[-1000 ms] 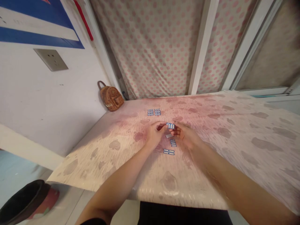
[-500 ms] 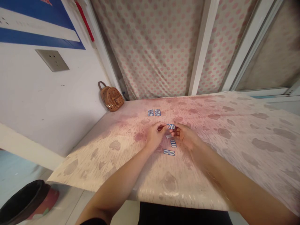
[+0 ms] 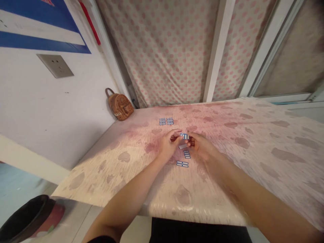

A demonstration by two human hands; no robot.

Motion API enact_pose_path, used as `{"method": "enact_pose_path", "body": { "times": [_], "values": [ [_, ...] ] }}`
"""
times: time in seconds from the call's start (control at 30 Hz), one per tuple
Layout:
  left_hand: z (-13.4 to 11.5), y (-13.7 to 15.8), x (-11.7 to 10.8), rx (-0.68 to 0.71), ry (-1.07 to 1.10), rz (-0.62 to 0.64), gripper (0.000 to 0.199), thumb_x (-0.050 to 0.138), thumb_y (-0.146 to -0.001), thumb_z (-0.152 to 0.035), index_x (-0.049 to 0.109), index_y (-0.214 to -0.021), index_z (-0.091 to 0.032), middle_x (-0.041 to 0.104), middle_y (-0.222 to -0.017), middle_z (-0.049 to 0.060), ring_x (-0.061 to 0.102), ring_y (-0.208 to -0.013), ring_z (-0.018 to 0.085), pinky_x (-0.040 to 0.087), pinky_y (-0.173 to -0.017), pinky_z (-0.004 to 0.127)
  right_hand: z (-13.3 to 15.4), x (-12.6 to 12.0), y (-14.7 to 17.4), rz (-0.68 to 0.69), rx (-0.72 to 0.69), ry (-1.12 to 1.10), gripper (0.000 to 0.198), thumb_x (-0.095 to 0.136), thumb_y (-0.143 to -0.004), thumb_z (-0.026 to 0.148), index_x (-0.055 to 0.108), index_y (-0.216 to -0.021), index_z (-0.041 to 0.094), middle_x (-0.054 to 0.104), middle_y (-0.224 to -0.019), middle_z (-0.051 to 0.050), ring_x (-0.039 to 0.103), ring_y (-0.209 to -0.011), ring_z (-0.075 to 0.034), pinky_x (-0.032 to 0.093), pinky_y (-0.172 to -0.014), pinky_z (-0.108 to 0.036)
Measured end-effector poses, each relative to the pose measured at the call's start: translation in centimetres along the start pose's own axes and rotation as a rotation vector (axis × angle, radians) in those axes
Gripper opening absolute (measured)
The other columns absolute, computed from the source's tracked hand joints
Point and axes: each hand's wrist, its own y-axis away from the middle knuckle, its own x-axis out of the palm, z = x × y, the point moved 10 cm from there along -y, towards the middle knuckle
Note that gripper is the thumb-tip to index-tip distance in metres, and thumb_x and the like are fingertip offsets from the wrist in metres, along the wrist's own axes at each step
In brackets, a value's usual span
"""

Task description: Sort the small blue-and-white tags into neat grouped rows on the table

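Note:
Between my two hands is a small sheet of blue-bordered white labels (image 3: 184, 136), raised a little above the table. My left hand (image 3: 171, 139) pinches its left edge between thumb and fingers. On the other side, my right hand (image 3: 198, 143) holds the right edge with fingers curled. A plain pale strip (image 3: 182, 146) shows just below the sheet. Closer to me lie a slanted blue-bordered label piece (image 3: 187, 154) and another label piece (image 3: 182, 164). Farther off, a left label block (image 3: 162, 121) and a right label block (image 3: 170, 121) lie side by side.
A brown mini backpack (image 3: 120, 106) stands at the table's far left corner by the wall. The patterned tablecloth (image 3: 141, 182) covers the table. A dotted curtain (image 3: 167, 50) hangs behind it. On the floor at lower left is a dark-rimmed bin (image 3: 48, 219).
Both hands stay in nearly the same place on the label sheet, which has tilted slightly. The view has shifted a touch.

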Motion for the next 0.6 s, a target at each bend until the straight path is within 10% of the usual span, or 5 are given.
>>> {"method": "enact_pose_path", "body": {
  "times": [0.6],
  "values": [
    [-0.62,0.12,0.02,0.009,-0.018,0.006,0.015,0.066,-0.089,-0.026,0.074,-0.101,-0.020,0.076,-0.097,0.006,0.070,-0.088,0.019,0.053,-0.079,0.029,-0.13,0.23,0.18,-0.005,0.033,-0.006,0.020,0.068,-0.085,0.034,0.064,-0.075,0.017,0.062,-0.063,-0.004,0.050,-0.051,-0.012,0.046,-0.051,-0.023]
  ]
}}
